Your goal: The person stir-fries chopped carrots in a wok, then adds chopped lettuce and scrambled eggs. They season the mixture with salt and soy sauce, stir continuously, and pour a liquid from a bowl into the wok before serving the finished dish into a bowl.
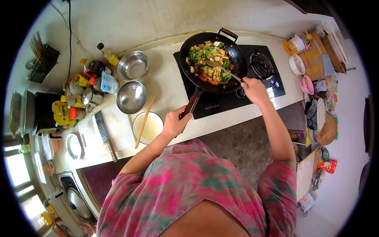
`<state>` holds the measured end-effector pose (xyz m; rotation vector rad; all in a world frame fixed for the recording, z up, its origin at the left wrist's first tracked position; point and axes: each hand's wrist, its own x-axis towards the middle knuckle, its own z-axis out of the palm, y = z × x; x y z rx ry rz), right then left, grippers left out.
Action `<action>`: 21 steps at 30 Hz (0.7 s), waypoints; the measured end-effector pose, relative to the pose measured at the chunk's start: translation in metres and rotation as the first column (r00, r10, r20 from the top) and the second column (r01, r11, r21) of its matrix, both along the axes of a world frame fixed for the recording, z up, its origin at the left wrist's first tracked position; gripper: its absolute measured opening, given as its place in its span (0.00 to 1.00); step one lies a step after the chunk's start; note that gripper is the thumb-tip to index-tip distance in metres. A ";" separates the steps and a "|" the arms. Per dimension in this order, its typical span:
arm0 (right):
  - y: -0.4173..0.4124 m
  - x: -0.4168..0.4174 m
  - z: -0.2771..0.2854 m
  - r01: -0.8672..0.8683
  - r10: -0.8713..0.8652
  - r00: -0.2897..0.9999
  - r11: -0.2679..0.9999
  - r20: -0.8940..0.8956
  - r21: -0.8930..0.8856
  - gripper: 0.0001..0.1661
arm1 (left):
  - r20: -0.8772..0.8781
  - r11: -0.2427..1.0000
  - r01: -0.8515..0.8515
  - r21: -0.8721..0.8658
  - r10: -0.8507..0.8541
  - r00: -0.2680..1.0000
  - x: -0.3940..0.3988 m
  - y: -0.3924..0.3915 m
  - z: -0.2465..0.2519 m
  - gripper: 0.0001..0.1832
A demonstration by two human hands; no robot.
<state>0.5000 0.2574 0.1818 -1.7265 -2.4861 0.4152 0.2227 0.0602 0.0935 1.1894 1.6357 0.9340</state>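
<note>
A black wok [214, 86] sits over the left side of a black glass gas hob [207, 106]. My left hand [175, 122] grips its long wooden handle [192, 103]. In my right hand [255, 90] is the handle end of a metal spatula [213, 63], whose blade rests among the food. Chopped green vegetables [207, 50], with pale, orange and red pieces, fill the middle of the wok. A second wooden grip [228, 33] stands up from the wok's far rim.
Left of the wok are two steel bowls [133, 65], a bowl of pale liquid [152, 127] with chopsticks [144, 124] across it, and a cleaver [102, 127] on a white board [121, 127]. Seasoning bottles [96, 67] line the wall. A pink bowl [306, 85] stands right of the hob.
</note>
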 end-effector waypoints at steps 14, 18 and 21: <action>-0.002 -0.035 -0.005 -0.086 0.082 0.983 0.996 0.164 0.016 0.13 | -0.008 1.000 -0.008 -0.028 0.008 1.000 0.002 0.001 0.005 0.21; -0.003 -0.016 0.031 -0.056 0.061 0.989 0.998 0.138 -0.035 0.13 | -0.003 0.999 -0.029 -0.043 0.028 1.000 0.003 -0.001 0.003 0.20; 0.015 0.001 0.021 -0.003 -0.001 1.000 0.992 0.029 0.124 0.12 | -0.004 0.999 -0.036 -0.034 0.036 0.999 0.005 0.000 0.006 0.20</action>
